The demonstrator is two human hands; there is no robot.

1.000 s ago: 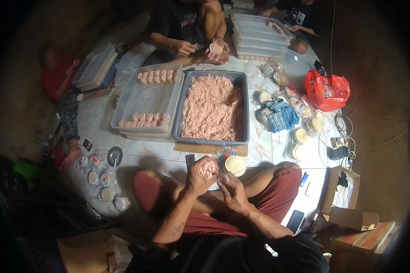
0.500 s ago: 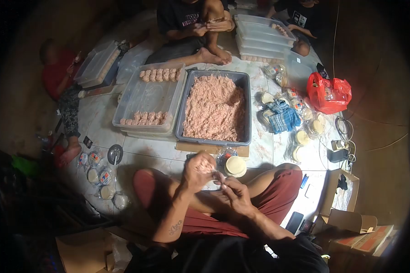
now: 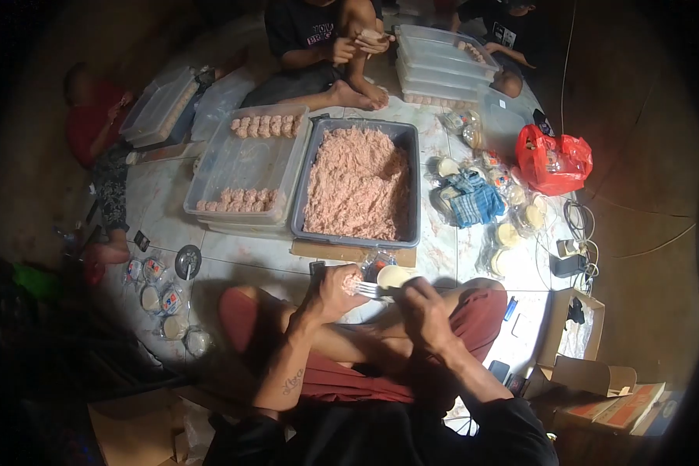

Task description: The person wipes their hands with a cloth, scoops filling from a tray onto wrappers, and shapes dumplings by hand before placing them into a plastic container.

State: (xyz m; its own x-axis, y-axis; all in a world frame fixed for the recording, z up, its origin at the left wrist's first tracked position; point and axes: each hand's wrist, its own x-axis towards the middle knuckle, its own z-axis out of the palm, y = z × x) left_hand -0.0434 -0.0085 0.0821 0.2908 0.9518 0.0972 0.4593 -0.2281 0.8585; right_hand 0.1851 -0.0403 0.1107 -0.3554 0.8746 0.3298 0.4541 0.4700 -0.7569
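Observation:
My left hand is closed around a small dumpling with pink minced filling showing at its top. My right hand grips a fork, its tines pointing left and touching or nearly touching that filling. Just behind the fork lies a stack of round pale wrappers, partly covered by my right hand. Farther off, a grey tub holds a large mass of pink minced filling. Beside it on the left, a clear plastic box carries rows of dumplings at its far and near ends.
Bagged wrappers and a dark round dish lie left. Right are a blue cloth, a red plastic bag, cables and cardboard boxes. Co-workers sit beyond, one with hands raised, near stacked clear boxes.
My right hand has moved back to the right and turned, and the fork's tines now show at the filling. My left hand stays closed. The view has shifted slightly.

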